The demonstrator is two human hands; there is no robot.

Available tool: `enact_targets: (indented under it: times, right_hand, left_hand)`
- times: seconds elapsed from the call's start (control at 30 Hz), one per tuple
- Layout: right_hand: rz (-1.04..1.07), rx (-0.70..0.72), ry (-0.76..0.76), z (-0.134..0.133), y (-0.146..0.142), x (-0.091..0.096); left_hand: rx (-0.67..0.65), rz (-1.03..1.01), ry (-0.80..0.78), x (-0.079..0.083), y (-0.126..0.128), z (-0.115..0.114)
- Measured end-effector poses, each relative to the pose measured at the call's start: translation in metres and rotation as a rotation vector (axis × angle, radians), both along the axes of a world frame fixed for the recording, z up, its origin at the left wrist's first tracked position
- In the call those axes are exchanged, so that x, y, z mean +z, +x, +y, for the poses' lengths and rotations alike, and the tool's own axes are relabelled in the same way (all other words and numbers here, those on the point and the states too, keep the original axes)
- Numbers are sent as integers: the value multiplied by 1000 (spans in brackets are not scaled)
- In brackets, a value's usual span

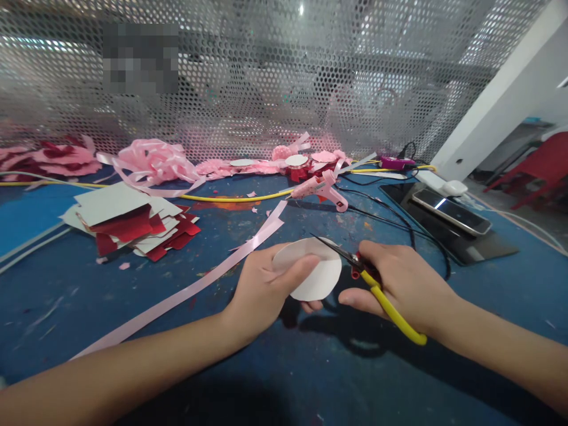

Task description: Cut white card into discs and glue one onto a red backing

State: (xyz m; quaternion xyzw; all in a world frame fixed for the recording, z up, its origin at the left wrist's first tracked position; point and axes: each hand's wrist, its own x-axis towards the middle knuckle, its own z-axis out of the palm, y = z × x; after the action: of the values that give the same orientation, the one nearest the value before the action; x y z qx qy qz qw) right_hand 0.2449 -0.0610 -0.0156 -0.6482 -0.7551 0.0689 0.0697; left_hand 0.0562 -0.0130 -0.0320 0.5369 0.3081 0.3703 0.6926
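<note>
Pinched between the thumb and fingers of my left hand (270, 281) is a round white paper disc (317, 278), its face turned up toward me. My right hand (399, 284) grips a pair of scissors (393, 310) with yellow handles and dark blades. The blades point left and lie across the disc's upper right edge; whether they touch the paper I cannot tell. Something small and red shows by the scissors' pivot. Just beyond the disc, a pink glue gun (317, 188) lies on the blue table (222, 378).
A pile of white and red paper pieces (128, 216) sits left. Pink ribbon (195, 293) crosses the table, with a ribbon heap (151, 160) behind. Pink pieces line the mesh wall (266, 77). A yellow cable (239, 199) runs across. At right, a phone (450, 210) rests on a dark tablet (479, 248).
</note>
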Motion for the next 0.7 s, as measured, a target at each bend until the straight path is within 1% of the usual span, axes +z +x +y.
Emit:
enact_targets:
  times: [0.13,0.2,0.33,0.4,0.5,0.7]
  right_hand:
    - [-10,15,-2,1,4,1]
    - [-15,41,16,2,7,0]
    - [-19,141,150,4,11,-3]
    - [-20,179,190,4,11,-4]
    - [-26,192,191,4,10,-5]
    - [-114,158,146,2,9,-1]
  left_hand:
    - [-10,12,-52,3,0,-2]
    - [-11,52,-63,3,0,-2]
    - [-96,153,-83,2,-1,-2]
    - [-140,183,-70,1,-2,-2]
    - [-153,209,-40,0,-3,0]
    - [-132,279,16,3,-2,4]
